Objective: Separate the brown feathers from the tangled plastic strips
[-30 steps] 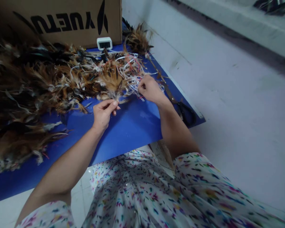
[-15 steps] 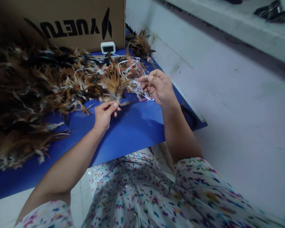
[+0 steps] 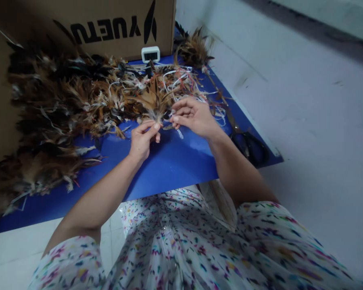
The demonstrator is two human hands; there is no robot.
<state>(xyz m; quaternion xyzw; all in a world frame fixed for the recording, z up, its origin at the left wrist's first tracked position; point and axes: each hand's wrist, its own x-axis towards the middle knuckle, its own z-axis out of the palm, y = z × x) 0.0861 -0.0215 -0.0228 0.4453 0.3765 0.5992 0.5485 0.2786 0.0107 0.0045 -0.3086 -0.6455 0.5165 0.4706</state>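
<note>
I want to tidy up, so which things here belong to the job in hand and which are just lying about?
Seem part of the job: feather bunch in the left hand; pale strip in the right hand; heaped feathers; loose strings; probably the scissors, though untouched.

Apparently just lying about: cardboard box; small white device.

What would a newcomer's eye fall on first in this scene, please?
Probably the big heap of brown and black feathers spread over the blue table. Behind it stands a cardboard box with upside-down lettering. At the table's front, the left hand pinches a fan of feathers.
</note>
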